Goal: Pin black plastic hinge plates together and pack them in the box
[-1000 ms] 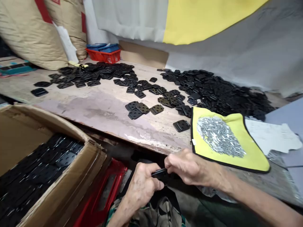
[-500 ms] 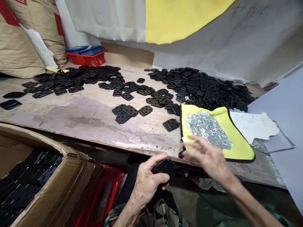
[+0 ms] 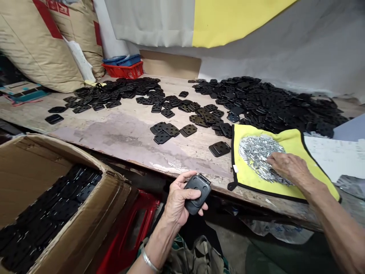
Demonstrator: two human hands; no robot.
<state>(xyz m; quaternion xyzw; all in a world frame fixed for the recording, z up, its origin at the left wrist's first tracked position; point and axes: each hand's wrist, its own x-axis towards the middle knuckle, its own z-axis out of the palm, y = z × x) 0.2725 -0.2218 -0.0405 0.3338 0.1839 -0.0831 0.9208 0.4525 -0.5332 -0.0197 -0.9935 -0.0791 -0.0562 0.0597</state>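
Note:
My left hand (image 3: pixel 178 198) is closed round a black plastic case (image 3: pixel 196 194) with round dimples, held in front of the table's edge, its thumb across the face. On the right, my right hand (image 3: pixel 291 167) is over a pile of small silvery metal pins (image 3: pixel 261 152), its fingertips down at the pile and pressed together. Whether a pin is between them is too small to tell. The pins lie on a yellow cloth (image 3: pixel 245 180) with black edging. Nearest to the cloth's left side lie two overlapping black pieces (image 3: pixel 219 148).
Black pieces (image 3: pixel 256 99) are heaped at the back right, with more at the back left. A cardboard box (image 3: pixel 76 220) of black pieces stands front left, beside a red stool (image 3: pixel 128 232). Behind are a red basket (image 3: pixel 124 70), sacks (image 3: pixel 37 45) and right-hand paper (image 3: pixel 336 156).
My right hand has moved right, from the cloth's near left edge onto the pins. My left hand has turned the black case more face-up. The view has shifted left.

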